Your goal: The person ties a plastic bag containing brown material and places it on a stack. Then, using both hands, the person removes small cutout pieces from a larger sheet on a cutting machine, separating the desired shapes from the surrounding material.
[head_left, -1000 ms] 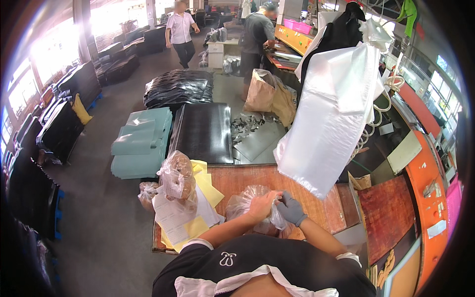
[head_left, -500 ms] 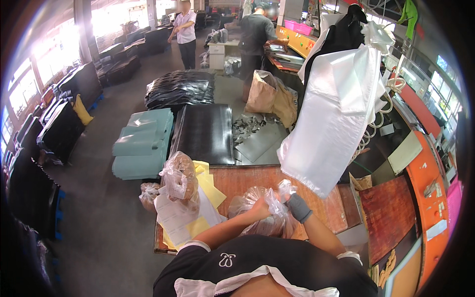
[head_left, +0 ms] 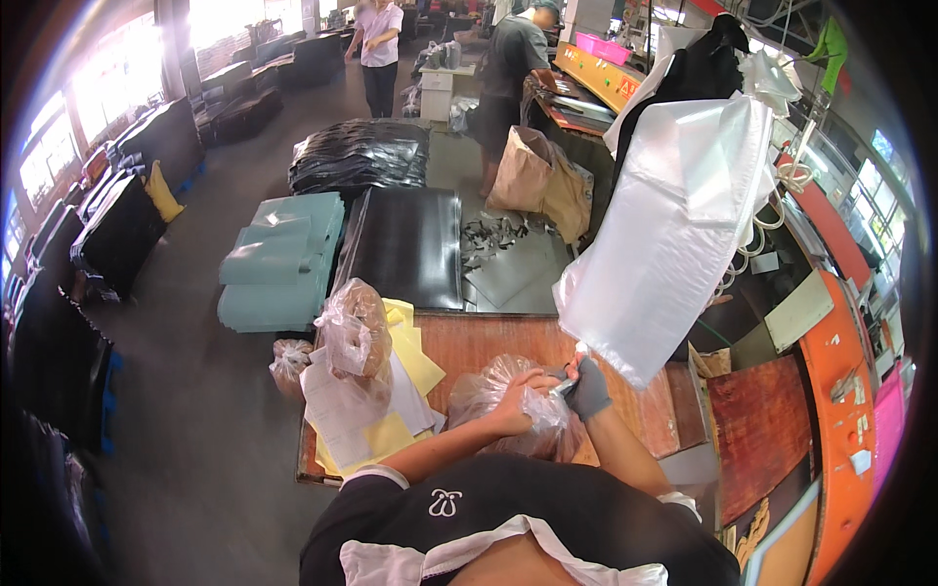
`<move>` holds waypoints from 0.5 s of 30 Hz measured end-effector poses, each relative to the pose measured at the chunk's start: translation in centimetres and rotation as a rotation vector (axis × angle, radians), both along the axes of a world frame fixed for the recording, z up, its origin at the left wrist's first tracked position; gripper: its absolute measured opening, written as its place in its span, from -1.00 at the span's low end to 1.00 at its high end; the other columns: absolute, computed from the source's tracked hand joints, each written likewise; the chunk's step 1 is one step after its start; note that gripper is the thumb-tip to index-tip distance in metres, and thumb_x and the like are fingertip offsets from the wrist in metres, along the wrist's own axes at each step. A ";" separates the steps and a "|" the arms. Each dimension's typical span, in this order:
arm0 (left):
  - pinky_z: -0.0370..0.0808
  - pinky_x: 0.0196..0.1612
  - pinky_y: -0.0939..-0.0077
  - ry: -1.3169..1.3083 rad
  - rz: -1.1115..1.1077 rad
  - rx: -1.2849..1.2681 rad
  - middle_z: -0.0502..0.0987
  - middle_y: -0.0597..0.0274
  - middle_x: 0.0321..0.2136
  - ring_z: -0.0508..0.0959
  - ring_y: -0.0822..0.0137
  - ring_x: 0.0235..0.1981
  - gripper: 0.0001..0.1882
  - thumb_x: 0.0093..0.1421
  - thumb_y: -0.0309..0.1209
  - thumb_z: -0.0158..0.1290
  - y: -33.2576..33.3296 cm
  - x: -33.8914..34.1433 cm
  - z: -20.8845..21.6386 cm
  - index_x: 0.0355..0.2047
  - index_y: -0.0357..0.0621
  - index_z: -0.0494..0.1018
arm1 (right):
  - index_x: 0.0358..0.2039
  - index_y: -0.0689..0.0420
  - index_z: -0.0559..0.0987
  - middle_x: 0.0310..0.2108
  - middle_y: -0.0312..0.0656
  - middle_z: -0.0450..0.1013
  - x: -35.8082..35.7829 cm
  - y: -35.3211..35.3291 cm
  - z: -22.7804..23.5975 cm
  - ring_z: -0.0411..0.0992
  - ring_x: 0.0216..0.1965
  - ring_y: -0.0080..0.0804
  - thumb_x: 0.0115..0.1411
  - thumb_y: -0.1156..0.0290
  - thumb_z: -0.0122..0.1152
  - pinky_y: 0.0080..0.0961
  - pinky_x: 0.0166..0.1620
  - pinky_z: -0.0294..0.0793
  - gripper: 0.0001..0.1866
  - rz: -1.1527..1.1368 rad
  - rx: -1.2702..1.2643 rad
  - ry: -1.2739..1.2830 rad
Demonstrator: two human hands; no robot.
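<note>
A clear plastic bag (head_left: 476, 394) with brownish contents sits on the reddish-brown wooden tabletop (head_left: 489, 337) right in front of me. My left hand (head_left: 515, 402) is closed around the bag's gathered neck. Beside it, my right hand (head_left: 589, 389), in a grey glove that leaves fingertips bare, pinches the twisted top end of the same bag. The two hands nearly touch, and they hide part of the neck. Another knotted clear bag (head_left: 357, 327) of brownish items rests to the left on white papers (head_left: 337, 391) and yellow sheets (head_left: 415, 356).
Large translucent plastic sheets (head_left: 664, 244) hang at the right. Beyond the tabletop lie black sheets (head_left: 405, 249), stacked grey-green sheets (head_left: 278, 259) and a brown paper sack (head_left: 523, 176). A smaller filled bag (head_left: 290, 363) is at the left edge. Two people stand farther back.
My hands have come closer together, and the right one has turned upward at the bag's neck. The bag's top is now gathered into a narrow twist. The view has shifted slightly.
</note>
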State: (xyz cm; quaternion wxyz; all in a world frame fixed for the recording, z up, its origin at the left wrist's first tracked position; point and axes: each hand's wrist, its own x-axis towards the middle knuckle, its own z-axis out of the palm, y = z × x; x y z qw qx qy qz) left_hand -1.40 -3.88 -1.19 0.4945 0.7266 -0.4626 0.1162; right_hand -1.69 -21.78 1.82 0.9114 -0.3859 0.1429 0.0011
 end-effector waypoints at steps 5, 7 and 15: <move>-0.02 0.21 0.03 0.028 0.192 0.159 0.33 0.40 0.11 0.14 0.11 0.21 -0.80 0.03 -0.25 0.08 1.8 -2.0 -3.4 -0.35 -0.01 0.50 | -0.55 0.03 0.33 -0.71 -0.37 0.16 0.2 -2.8 -1.3 0.13 -0.67 -0.55 0.24 0.33 -0.07 -0.59 -0.53 0.20 -0.79 -0.145 -0.119 0.218; -0.02 0.21 0.01 0.040 0.180 0.124 0.29 0.47 0.15 0.13 0.12 0.22 -0.79 0.03 -0.21 0.06 2.7 -2.6 -4.3 -0.34 0.05 0.50 | -0.55 0.04 0.33 -0.72 -0.37 0.15 0.5 -3.6 -2.4 0.12 -0.68 -0.56 0.23 0.31 -0.06 -0.58 -0.53 0.19 -0.79 -0.044 -0.167 0.201; 0.24 0.09 0.17 0.309 0.077 0.027 0.48 0.17 -0.10 0.36 0.10 0.02 -0.70 0.04 -0.40 0.12 1.8 -1.0 0.0 -0.18 -0.17 0.45 | -0.45 0.12 0.40 -0.67 -0.30 0.24 -1.2 -4.4 -0.8 0.25 -0.61 -0.41 0.19 0.27 0.00 -0.44 -0.46 0.30 -0.80 0.135 -0.326 0.077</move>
